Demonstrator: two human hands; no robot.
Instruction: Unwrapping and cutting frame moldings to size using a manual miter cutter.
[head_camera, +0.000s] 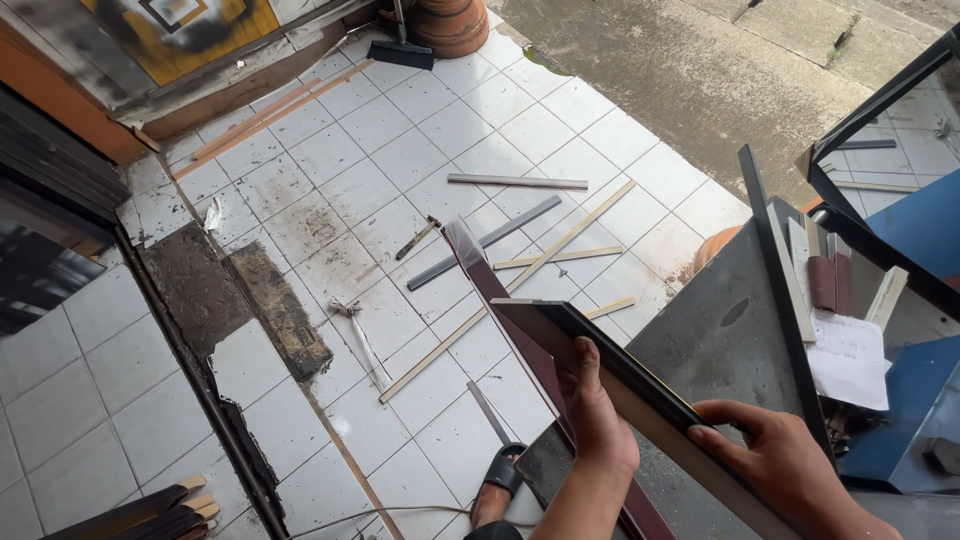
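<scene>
Head cam looking down: both hands are wrapped around a dark moulding strip (610, 375) with a pale underside, holding it at an angle just over the grey worktop (720, 340). The left hand (600, 415) grips it from the near edge, thumb up along the side, while the right hand (780, 455) clamps the lower end with fingers curled over the top. A second, reddish-brown strip (500, 300) runs underneath, sticking out past the worktop toward the floor.

The white tiled floor (400, 130) is a mess: a long pale wood strip (505, 295) lies diagonally, with a dark metal bar (485, 243) and a grey bar (517, 182) further off, well apart from the hands. A sandalled foot (497, 480) shows at the bottom. On the right of the worktop there's a sheet of white paper (848, 360) near a blue machine part (915, 225).
</scene>
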